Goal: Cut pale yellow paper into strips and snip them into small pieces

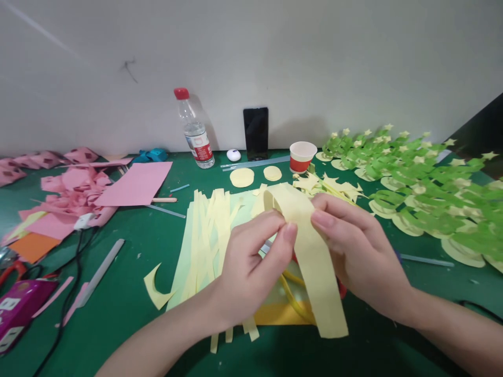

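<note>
A wide pale yellow paper strip (316,272) is bent over at its top, its free end hanging down toward me. My left hand (255,256) pinches the turned-over end between thumb and index finger. From the other side, my right hand (357,251) grips the strip's right edge, thumb on top. Beneath my hands lie scissors with yellow-lined handles (293,296), partly hidden. Several narrow yellow paper strips (214,230) rest on pale green sheets (184,251) left of my hands.
Pink paper pieces (84,188) and a purple power strip (25,309) are at left. A water bottle (196,133), phone (255,133) and paper cup (302,158) stand along the wall. Green paper spirals with yellow stars (424,183) fill the right. A hot-glue stick (426,260) lies nearby.
</note>
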Demonstrator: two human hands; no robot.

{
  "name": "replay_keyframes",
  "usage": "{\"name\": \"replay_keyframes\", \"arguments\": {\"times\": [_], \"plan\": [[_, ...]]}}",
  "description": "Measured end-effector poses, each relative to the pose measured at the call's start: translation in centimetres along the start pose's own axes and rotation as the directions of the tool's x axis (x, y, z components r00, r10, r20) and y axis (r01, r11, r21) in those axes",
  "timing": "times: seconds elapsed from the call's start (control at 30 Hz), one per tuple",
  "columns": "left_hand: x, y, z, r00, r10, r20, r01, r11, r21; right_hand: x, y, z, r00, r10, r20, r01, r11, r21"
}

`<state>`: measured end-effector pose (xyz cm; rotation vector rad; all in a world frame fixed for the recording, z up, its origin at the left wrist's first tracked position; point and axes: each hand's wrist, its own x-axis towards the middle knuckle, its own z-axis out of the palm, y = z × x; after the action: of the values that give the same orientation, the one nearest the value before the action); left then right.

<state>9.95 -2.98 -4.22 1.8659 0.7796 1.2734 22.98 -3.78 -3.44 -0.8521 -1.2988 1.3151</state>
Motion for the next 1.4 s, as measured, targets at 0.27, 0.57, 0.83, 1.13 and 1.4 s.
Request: {"name": "replay_keyframes", "arguments": {"times": [0.27,0.57,0.83,1.13,1.4], "plan": [[0.3,0.3,-0.2,0.996,-0.055,0.075,0.062,0.994,-0.095,0.1,-0.6,-0.1,0.996,-0.061,0.059,0.070,0.985,-0.156],[-0.4,-0.5,-0.1,0.994,-0.107,0.010,0.107,0.974,-0.202,-0.1,-0.4,0.0,0.999,-0.019,-0.028,0.015,0.988,-0.153],[0.2,-0.2,-0.8,0.994,-0.099,0.036,0.103,0.984,-0.145,0.4,-0.8,-0.2,0.995,-0.102,0.007,0.099,0.944,-0.316],[-0.5,-0.5,0.2,0.993,-0.117,0.023,0.119,0.978,-0.169,0.2,-0.5,0.0,0.997,-0.064,-0.041,0.053,0.971,-0.234],[-0.4,-0.5,0.0,0.986,-0.163,-0.020,0.154,0.962,-0.226,0.2,-0.1,-0.2,0.999,-0.027,-0.017,0.025,0.995,-0.096]]}}
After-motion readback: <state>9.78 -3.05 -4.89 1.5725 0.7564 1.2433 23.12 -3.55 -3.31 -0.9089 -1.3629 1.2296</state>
